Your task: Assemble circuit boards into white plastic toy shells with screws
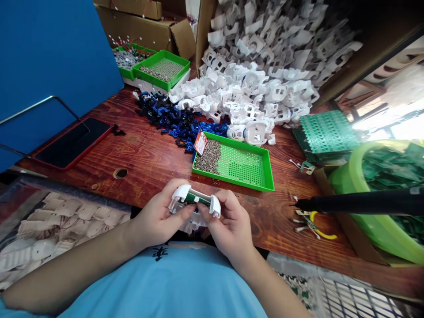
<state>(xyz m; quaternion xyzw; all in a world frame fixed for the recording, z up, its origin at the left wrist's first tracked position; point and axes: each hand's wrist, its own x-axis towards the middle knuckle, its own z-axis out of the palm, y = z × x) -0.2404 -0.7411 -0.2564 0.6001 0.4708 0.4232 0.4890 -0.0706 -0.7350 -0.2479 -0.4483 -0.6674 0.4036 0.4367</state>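
Between both hands, close to my body, is a white plastic housing [181,193] with a green circuit board [195,198] set in it. My left hand [165,212] grips the housing's left end, its thumb along the near edge. On the other end is my right hand [228,216], thumb pressed at the board and fingers curled behind. More white plastic parts [192,223] show just below the hands, partly hidden. Beyond them lies a green tray [247,183] with many small screws [208,159] in its left part and a red-and-white card at its edge.
White housings [241,97] are heaped at the back, with blue and black parts [179,121] in front. A phone [74,141] lies at left. At right, a black screwdriver-like tool [357,203] juts across, near pliers [323,227] and a green tub [351,176] of circuit boards.
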